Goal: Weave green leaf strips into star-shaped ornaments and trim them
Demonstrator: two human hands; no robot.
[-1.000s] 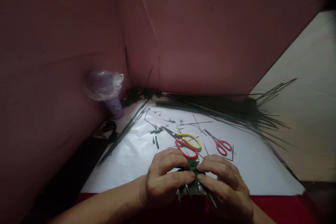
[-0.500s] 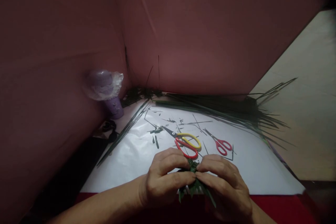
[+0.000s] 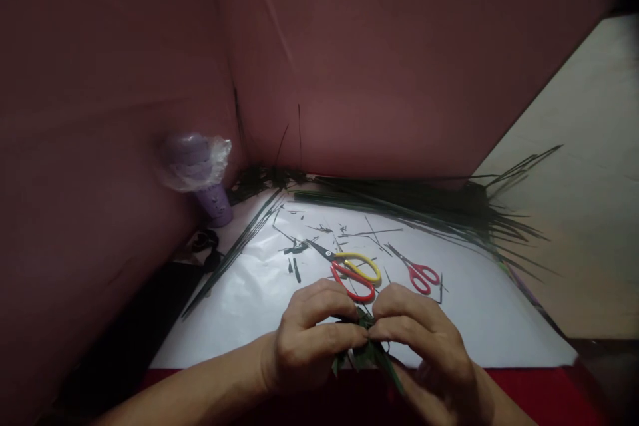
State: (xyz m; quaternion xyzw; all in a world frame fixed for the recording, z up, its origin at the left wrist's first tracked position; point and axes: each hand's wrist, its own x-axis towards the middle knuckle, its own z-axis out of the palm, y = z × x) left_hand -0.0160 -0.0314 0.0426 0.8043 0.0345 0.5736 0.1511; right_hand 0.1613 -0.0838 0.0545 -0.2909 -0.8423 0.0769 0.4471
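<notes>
Both hands meet at the front edge of the white sheet (image 3: 239,319). Between them is a small bundle of dark green leaf strips (image 3: 367,351), with pointed ends hanging below the fingers. My left hand (image 3: 314,336) pinches it from the left, thumb and fingertips closed on it. From the right, my right hand (image 3: 429,346) grips the same bundle between thumb and forefinger. Just beyond the fingers lie large scissors (image 3: 353,271) with one yellow and one red handle. Smaller red-handled scissors (image 3: 420,276) rest to their right.
Long green strips (image 3: 399,203) are piled along the back, with more strips (image 3: 234,253) at the left. A purple bottle (image 3: 214,203) partly wrapped in clear plastic stands back left. Green scraps (image 3: 295,249) litter the sheet. Pink walls (image 3: 349,66) rise behind.
My right hand has shifted its fingers on the bundle, its forefinger slightly higher. The bundle has turned a little, and a thin curled strip now shows by the right fingertips.
</notes>
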